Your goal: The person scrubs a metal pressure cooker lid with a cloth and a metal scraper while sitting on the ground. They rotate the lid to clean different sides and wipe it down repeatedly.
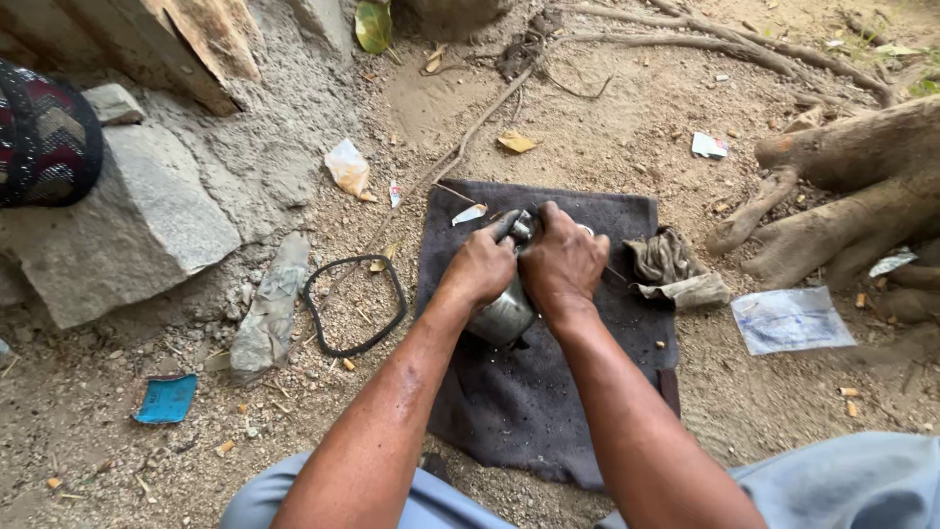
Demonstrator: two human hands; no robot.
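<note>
Sandy dirt ground [587,108] all round, outdoors, with thick tree roots [862,186] over at 2 o'clock and a big grey stone block [127,235] at 9 o'clock, rough concrete behind it. Dead centre is a dark grey cloth [548,392] spread flat on the dirt as a work mat.

On that cloth sits the metal part [504,315], a rounded, dull silver casting, some kind of small engine or pump housing as far as I can tell. Both hands are clamped on it: left hand [480,266] wrapped over the top at the 10 o'clock side, fingers closed round a dark knob or handle there, and right hand [563,260] pressed down over the other side, fingers curled tight. What exactly sits under the right palm is hidden.

My guess on handling: solid metal, so heavy for its size, totally rigid, and the skin looks greasy, so likely slippery. Best hold looks like the round body low down, with the other hand on the top fitting, not on thin bits.

Smaller stuff: a black rubber ring [352,304] lying loose on the dirt at 9 o'clock of the cloth, a crumpled rag [676,266] at 3 o'clock on the cloth edge, a flat clear plastic bag [791,319] further right, a blue scrap [166,399] at 8 o'clock. No open containers that I can see; the bag looks flat, contents unclear.
</note>
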